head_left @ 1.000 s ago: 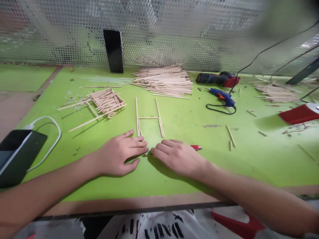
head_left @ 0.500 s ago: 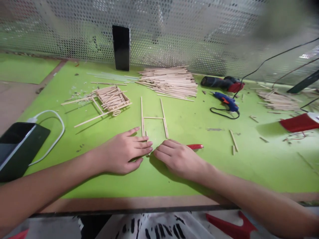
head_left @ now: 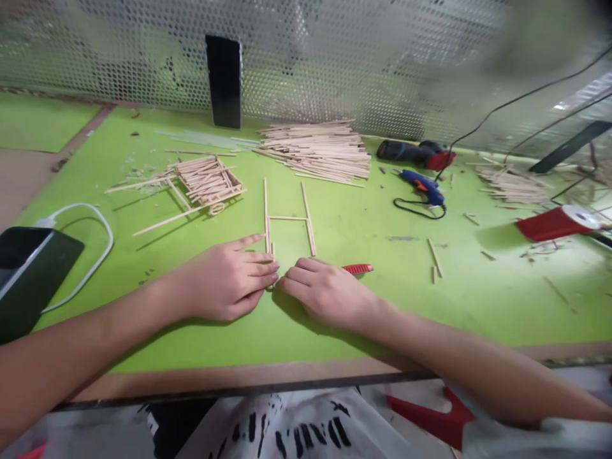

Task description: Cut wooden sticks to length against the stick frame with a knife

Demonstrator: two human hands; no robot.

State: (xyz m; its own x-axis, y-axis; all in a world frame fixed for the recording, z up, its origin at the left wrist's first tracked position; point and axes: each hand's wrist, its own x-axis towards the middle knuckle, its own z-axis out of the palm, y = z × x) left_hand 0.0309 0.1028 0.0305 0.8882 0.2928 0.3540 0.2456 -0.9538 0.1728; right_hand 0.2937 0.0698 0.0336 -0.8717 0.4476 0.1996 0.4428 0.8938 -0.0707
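My left hand lies flat on the green mat with fingers stretched out. Its index finger touches the near end of an H-shaped frame of thin wooden sticks. My right hand rests fingertip to fingertip with it, fingers curled and pressed together on a small stick piece at the frame's near end. A red handle pokes out from behind the right hand; whether the hand grips it is hidden.
A heap of sticks lies at the back, with a stick-built box to the left. A blue glue gun, a dark tool, a red object, a standing phone and a charging phone surround the mat.
The view has shifted slightly. Both hands stay together at the near end of the stick frame, barely moved.
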